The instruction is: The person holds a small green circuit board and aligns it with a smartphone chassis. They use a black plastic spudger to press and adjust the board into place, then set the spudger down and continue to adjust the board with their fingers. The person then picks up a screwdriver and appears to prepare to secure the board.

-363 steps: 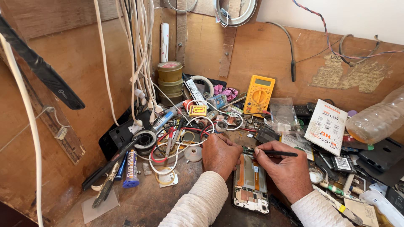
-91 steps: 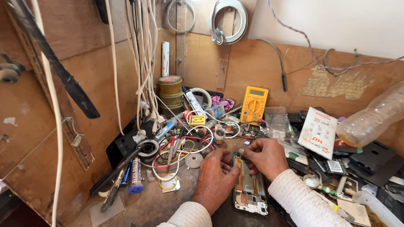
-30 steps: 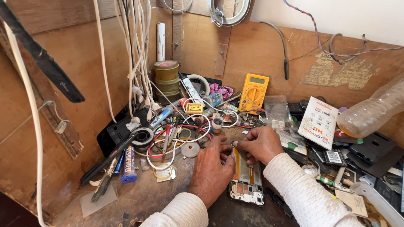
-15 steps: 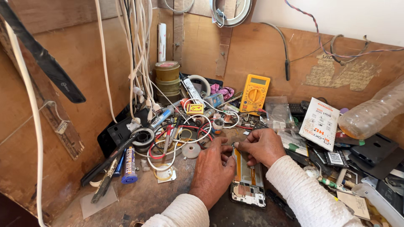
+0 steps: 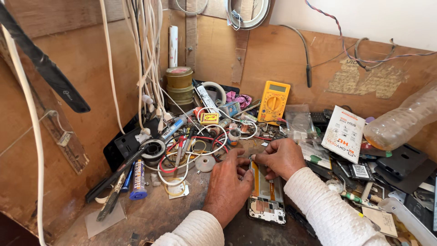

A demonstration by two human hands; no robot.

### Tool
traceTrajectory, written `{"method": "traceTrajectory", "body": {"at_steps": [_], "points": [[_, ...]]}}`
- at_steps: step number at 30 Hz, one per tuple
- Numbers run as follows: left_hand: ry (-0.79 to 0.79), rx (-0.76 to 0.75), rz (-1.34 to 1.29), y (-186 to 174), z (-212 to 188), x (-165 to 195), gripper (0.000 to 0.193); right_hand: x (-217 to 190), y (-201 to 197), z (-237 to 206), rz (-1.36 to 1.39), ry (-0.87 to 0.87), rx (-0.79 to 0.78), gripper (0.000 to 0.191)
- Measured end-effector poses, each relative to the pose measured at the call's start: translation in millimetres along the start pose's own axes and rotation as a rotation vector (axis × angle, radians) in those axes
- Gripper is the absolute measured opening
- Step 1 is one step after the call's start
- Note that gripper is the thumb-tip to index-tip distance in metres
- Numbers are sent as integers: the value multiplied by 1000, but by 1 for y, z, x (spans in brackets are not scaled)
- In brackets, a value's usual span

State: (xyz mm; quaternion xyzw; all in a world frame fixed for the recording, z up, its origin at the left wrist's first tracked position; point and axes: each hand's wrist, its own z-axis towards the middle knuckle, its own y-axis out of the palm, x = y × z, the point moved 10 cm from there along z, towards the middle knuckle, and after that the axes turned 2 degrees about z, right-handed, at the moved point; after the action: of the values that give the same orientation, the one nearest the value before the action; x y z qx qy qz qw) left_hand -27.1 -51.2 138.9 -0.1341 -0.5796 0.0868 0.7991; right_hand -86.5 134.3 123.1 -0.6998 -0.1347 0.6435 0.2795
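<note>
Since half a second ago almost nothing has shifted: both hands remain bent over the opened phone [image 5: 266, 196], the fingertips only drawn a touch closer at its top end. Far to the left of the left hand [image 5: 227, 187], white cables [image 5: 145, 68] hang down the plywood wall and hide whatever they run to; a black strap [image 5: 43, 68] is cut off by the upper left corner. Nearer, left of that hand, lie a blue tube [image 5: 137, 180], a dark roll of tape [image 5: 152, 148] and a tangle of red and white wires [image 5: 191, 152] too knotted to sort out. The left hand lies palm down on the bench, touching the phone's left edge, its fingers curled narrow toward the top; whether they pinch anything cannot be told, since the knuckles cover the tips. The phone lies flat between the two hands, back off, an orange strip showing up the middle and its lower end toward the wearer; the top end is hidden under the fingers. The right hand [image 5: 282, 157] meets the left there, fingers closed small around a point too tiny to make out. Behind it leans a yellow multimeter [image 5: 273, 100]. To the right of that hand are a white card packet [image 5: 343, 132], a clear plastic bottle [image 5: 403, 120] cut off by the frame edge, and dark phone parts [image 5: 403, 164] piled too thick to separate.
</note>
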Motion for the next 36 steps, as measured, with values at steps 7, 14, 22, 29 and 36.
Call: {"method": "traceTrajectory", "body": {"at_steps": [7, 14, 22, 29, 36], "points": [[6, -11, -5, 2, -9, 8, 49, -3, -4, -5, -33, -51, 15, 34], [79, 20, 67, -2, -20, 20, 35, -2, -4, -7, -43, -10, 14, 31], [188, 65, 274, 1, -28, 28, 30, -3, -6, -8, -76, -44, 25, 34], [235, 58, 289, 5, -28, 34, 38, -3, -5, -7, -92, -33, 14, 35], [181, -69, 387, 12, -30, 31, 38, -2, -7, -8, -85, -20, 25, 34]]}}
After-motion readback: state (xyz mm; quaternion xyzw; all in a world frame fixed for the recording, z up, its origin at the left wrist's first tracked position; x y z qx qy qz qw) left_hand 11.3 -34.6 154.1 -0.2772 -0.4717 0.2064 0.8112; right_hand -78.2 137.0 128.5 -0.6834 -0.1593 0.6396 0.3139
